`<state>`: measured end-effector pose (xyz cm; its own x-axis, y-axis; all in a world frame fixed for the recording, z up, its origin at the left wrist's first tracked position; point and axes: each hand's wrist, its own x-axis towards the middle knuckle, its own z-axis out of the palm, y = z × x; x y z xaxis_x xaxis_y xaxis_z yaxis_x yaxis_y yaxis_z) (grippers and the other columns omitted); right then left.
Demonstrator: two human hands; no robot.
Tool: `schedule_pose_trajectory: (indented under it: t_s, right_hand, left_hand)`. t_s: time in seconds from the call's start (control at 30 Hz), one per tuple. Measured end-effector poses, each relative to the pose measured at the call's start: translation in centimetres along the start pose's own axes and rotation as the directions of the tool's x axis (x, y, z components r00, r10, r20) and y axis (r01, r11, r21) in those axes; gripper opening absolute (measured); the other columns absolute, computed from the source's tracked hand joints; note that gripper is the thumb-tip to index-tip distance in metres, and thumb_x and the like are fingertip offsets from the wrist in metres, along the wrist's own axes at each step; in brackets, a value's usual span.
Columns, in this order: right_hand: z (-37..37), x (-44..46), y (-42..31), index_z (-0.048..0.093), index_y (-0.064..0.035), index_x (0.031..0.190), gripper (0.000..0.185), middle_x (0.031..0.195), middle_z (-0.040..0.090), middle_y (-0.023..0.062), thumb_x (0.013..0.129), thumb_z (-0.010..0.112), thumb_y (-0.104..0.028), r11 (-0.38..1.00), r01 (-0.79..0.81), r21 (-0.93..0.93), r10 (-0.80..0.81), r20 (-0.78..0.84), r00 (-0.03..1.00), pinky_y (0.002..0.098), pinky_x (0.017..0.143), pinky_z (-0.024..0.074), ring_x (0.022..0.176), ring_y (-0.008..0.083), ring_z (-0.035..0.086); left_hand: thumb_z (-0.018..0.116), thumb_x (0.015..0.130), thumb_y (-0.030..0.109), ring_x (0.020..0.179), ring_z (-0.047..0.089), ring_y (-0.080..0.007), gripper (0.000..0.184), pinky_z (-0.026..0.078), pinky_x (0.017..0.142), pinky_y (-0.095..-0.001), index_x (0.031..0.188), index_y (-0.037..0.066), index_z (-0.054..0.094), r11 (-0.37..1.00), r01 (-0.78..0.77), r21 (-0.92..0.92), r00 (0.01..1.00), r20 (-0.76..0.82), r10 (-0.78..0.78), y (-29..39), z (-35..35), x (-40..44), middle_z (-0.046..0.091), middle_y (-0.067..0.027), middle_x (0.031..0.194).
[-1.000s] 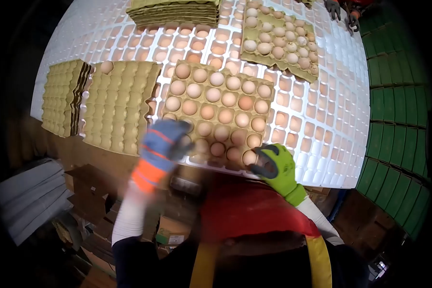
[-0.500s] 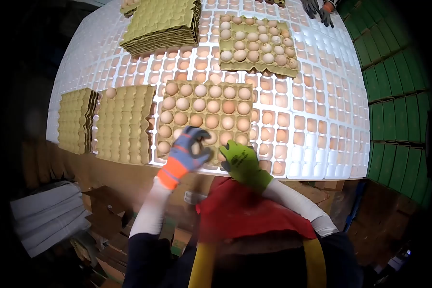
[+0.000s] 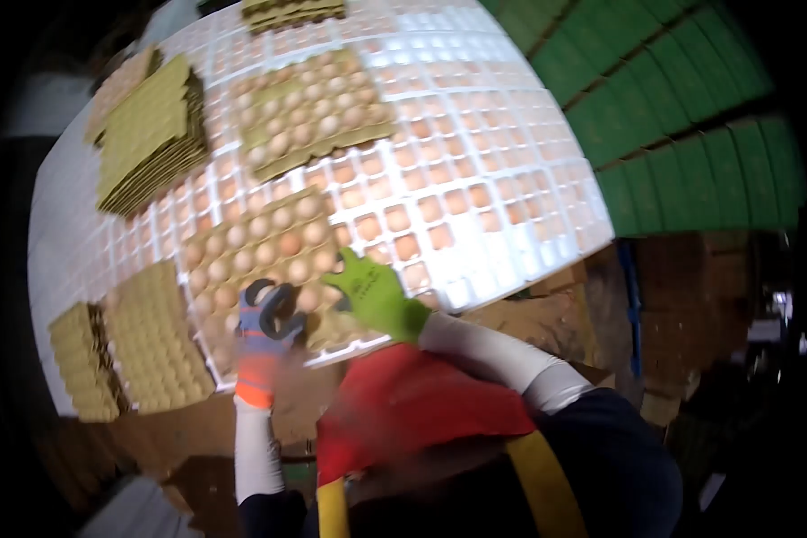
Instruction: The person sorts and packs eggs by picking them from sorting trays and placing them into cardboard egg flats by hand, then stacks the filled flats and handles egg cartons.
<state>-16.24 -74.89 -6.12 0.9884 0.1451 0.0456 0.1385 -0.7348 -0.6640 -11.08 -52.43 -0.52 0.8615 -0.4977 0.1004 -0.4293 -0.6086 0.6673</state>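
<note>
One squarish egg tray point(image 3: 328, 332) points away and leftward beneath left hand point(image 3: 263, 330) and right hand point(image 3: 373, 292), whose grip I cannot tell

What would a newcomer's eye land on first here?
Probably the lime-gloved right hand and blue-orange-gloved left hand, over an egg tray at the table's near edge. Then the bright white grid around that tray, and the green stacks beyond its right side.
</note>
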Motion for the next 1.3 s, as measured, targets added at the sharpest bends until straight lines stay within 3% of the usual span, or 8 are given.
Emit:
schedule_pose_trajectory:
  t_s: [0.2,0.23,0.3,0.4,0.53,0.73,1.07,1.3]
  right_hand:
    - [-10.4,-4.9,-0.1,0.063,-0.009,0.118,0.039,0.086,0.061,-0.0035,0.094,0.056,-0.039,0.097,-0.466,0.879,0.382,0.4,0.833,0.0174,0.048,0.0333,0.054,0.0029,0.043]
    - [-9.6,-7.1,3.8,0.058,-0.0041,0.123,0.034,0.089,0.061,-0.0011,0.096,0.056,-0.024,0.552,-0.204,0.808,0.196,0.112,0.974,0.0204,0.054,0.0417,0.062,0.0061,0.052]
    - [-14.0,-10.4,5.2,0.064,-0.008,0.115,0.037,0.087,0.063,-0.0049,0.082,0.075,-0.022,0.115,-0.39,0.914,0.658,0.224,0.719,0.018,0.048,0.0345,0.058,0.0009,0.047]
    - [-17.0,-14.7,12.2,0.065,-0.0076,0.11,0.04,0.102,0.061,0.0068,0.077,0.079,-0.024,0.755,-0.572,0.321,0.652,-0.456,0.606,0.0331,0.072,0.0499,0.085,0.0204,0.061]
    - [-19.0,-15.9,16.3,0.065,-0.0141,0.113,0.038,0.112,0.058,0.006,0.078,0.073,-0.029,0.626,-0.736,-0.259,0.645,-0.359,0.675,0.0378,0.08,0.0515,0.096,0.0266,0.063]
    - [-18.4,-14.7,15.6,0.064,-0.0109,0.118,0.035,0.105,0.065,0.0089,0.083,0.066,-0.008,0.622,-0.434,0.651,0.631,-0.09,0.77,0.0343,0.074,0.0515,0.09,0.0288,0.065]
    - [-14.6,-16.1,17.9,0.064,-0.0117,0.107,0.03,0.105,0.061,0.0054,0.077,0.064,-0.013,0.989,0.09,-0.121,-0.11,-0.172,0.979,0.0448,0.088,0.0377,0.096,0.0308,0.051]
    - [-15.6,-14.2,17.5,0.066,-0.0023,0.1,0.017,0.102,0.064,0.0152,0.084,0.06,-0.002,0.953,0.096,0.287,0.015,-0.363,0.932,0.0385,0.08,0.0503,0.091,0.033,0.062]
  left_hand:
    - [0.077,0.07,0.015,0.104,0.057,-0.0353,0.044,0.05,0.087,-0.0398,0.113,0.01,0.066,0.929,0.134,0.345,0.977,0.114,-0.183,3.3,1.6,1.7,0.054,-0.0154,0.119]
    - [0.077,0.07,0.015,0.103,0.057,-0.035,0.044,0.05,0.086,-0.0393,0.113,0.01,0.066,0.94,0.159,0.301,0.976,0.098,-0.196,3.4,1.2,1.7,0.054,-0.0149,0.118]
    - [0.077,0.07,0.011,0.101,0.059,-0.034,0.043,0.05,0.086,-0.0374,0.111,0.006,0.066,0.981,0.139,0.134,0.986,0.073,-0.15,2.8,0.6,1.6,0.057,-0.0148,0.114]
    - [0.074,0.073,0.009,0.105,0.059,-0.0289,0.04,0.049,0.089,-0.0368,0.111,0.0,0.065,0.966,0.117,-0.232,0.992,0.078,-0.101,6.1,2.7,2.9,0.06,-0.0143,0.113]
    - [0.077,0.074,0.028,0.107,0.058,-0.0343,0.045,0.05,0.089,-0.0414,0.116,0.015,0.067,0.996,-0.031,-0.079,0.973,0.226,0.048,15.4,9.7,8.0,0.057,-0.0149,0.121]
    - [0.068,0.081,0.022,0.098,0.06,-0.0353,0.025,0.052,0.076,-0.0434,0.106,0.016,0.064,0.966,-0.116,0.231,0.962,0.269,0.051,19.2,22.7,13.5,0.057,-0.0168,0.114]
    - [0.059,0.088,0.02,0.1,0.057,-0.0342,0.046,0.048,0.08,-0.0444,0.133,0.016,0.054,0.996,0.073,-0.051,0.997,0.018,-0.072,19.5,25.2,6.3,0.059,-0.0135,0.113]
    - [0.065,0.077,0.017,0.116,0.049,-0.0341,0.047,0.037,0.099,-0.0513,0.123,0.014,0.06,0.975,-0.186,0.124,0.968,-0.146,0.204,16.4,23.3,3.4,0.053,-0.0128,0.128]
